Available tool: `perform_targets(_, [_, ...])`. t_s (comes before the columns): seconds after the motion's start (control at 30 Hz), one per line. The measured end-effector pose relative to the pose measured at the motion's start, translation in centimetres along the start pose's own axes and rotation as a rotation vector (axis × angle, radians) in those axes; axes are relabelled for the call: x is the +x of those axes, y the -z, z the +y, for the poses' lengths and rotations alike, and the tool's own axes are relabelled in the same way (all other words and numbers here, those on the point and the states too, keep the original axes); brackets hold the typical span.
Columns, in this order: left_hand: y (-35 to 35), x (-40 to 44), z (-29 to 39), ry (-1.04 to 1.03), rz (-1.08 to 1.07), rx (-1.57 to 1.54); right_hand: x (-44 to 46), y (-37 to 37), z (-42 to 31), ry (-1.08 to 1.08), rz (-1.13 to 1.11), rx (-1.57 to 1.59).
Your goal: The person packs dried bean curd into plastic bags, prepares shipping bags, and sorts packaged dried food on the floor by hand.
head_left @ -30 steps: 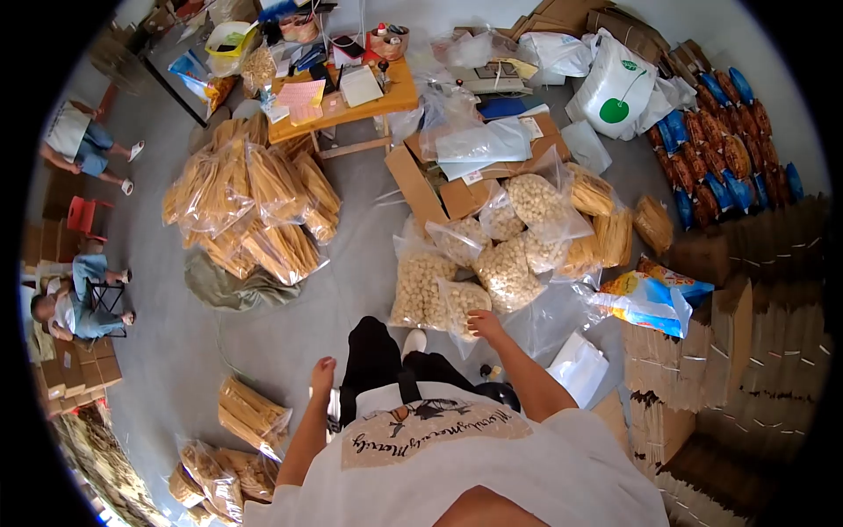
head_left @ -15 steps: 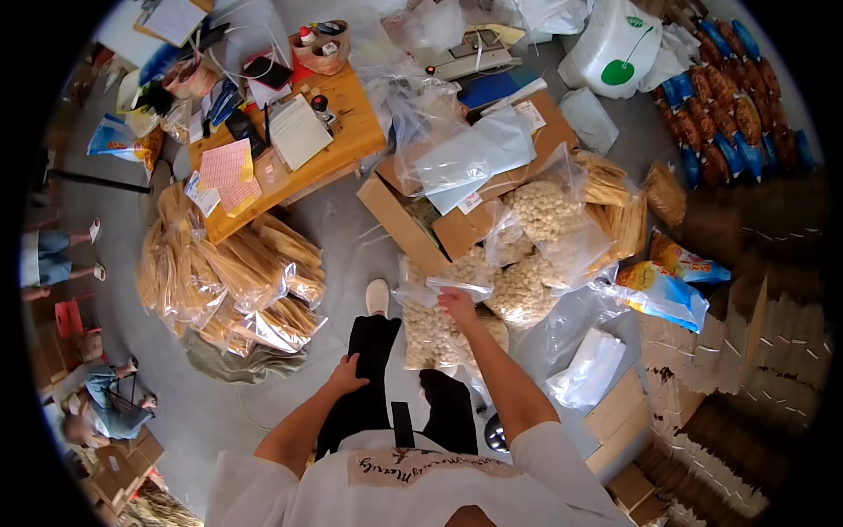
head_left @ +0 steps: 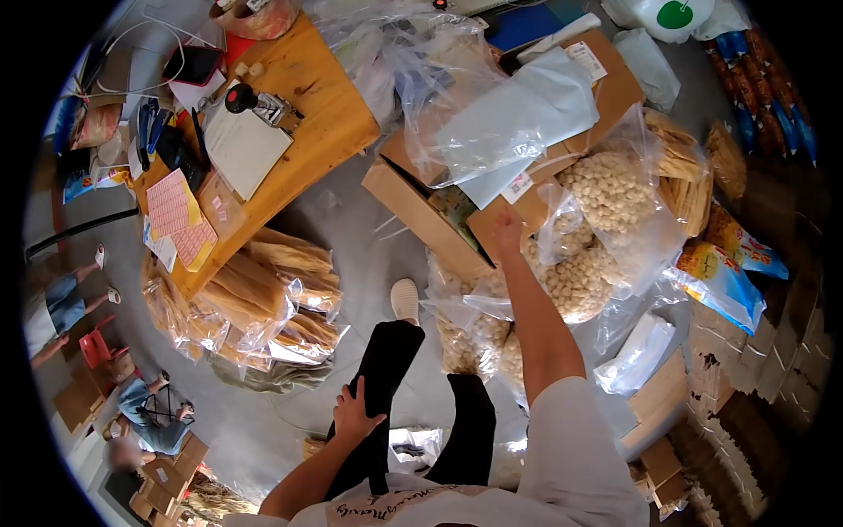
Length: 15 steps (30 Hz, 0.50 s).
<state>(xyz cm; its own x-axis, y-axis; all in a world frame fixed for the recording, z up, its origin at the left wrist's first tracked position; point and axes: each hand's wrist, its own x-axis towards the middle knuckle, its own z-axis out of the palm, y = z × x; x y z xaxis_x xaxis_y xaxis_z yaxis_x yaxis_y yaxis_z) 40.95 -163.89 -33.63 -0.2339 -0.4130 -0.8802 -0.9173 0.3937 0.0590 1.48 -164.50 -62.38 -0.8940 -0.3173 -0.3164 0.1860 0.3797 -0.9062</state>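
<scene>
Since half a second ago, the person's bare right hand (head_left: 507, 233) has moved forward from over the bagged goods to the near flap of an open brown cardboard box (head_left: 430, 227). Its fingertips are lost against the brown card, so I cannot tell how far that grip is open or whether it has hold of the flap. Lower down, the bare left hand (head_left: 354, 417) lies on the left leg of the black trousers (head_left: 386, 360), its fingers spread apart and its grip holding no object. The box stands on the grey floor ahead of the person, with flat grey-blue plastic sheets (head_left: 527, 119) lying across its top and crumpled clear plastic film (head_left: 439, 79) beside and partly over them. Clear plastic bags of pale, rounded pieces (head_left: 606, 198) are heaped just beside the box on its right and near sides, below and around the right forearm. Farther right lie shiny blue-and-orange printed bags (head_left: 729, 285) and a flat white plastic pack (head_left: 637, 356). Left of the box is a yellow-brown wooden desk (head_left: 329, 114) bearing a metal device with a round black-and-red top (head_left: 268, 105) and pink printed sheets (head_left: 180, 215); clear-wrapped bundles of long, tan sticks (head_left: 237, 294) lie at its near edge, on the floor.
</scene>
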Motion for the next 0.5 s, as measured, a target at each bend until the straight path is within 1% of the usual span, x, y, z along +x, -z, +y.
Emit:
perform_targets(0.07, [-0.2,0.4,-0.2,0.011,0.019,0.012,3.3,-0.8,2.2,0.018,0.007,-0.197])
perform_targets(0.1, [0.1,0.5,-0.1,0.012,0.019,0.014,5.0,-1.3,2.8,0.014,0.0,-0.191])
perform_targets(0.17, [0.6,1.0,-0.2,0.022,0.017,0.019,7.5,-2.9,3.6,-0.31,-0.132,-0.31])
perform_targets(0.2, [0.6,1.1,-0.3,0.013,0.022,0.01,7.4,-3.7,3.1,-0.316,-0.14,-0.306])
perform_targets(0.27, [0.7,1.4,-0.5,0.009,0.025,0.002,7.2,-5.0,-0.7,-0.374,0.098,-0.369])
perform_targets(0.3, [0.6,1.4,-0.6,0.008,0.024,-0.003,7.0,-5.7,-2.2,-0.381,0.093,-0.371])
perform_targets(0.37, [0.8,1.4,-0.5,0.017,0.012,-0.024,6.8,-7.1,-4.7,-0.507,0.31,-0.35])
perform_targets(0.4, [0.7,1.4,-0.6,0.021,0.009,-0.026,6.9,-7.6,-5.2,-0.508,0.306,-0.353])
perform_targets(0.47, [0.5,1.5,-0.7,0.029,0.005,-0.048,6.8,-8.7,-6.4,-0.592,0.414,-0.488])
perform_targets(0.5, [0.6,1.6,-0.8,0.035,0.01,-0.049,7.1,-9.1,-6.6,-0.59,0.407,-0.485])
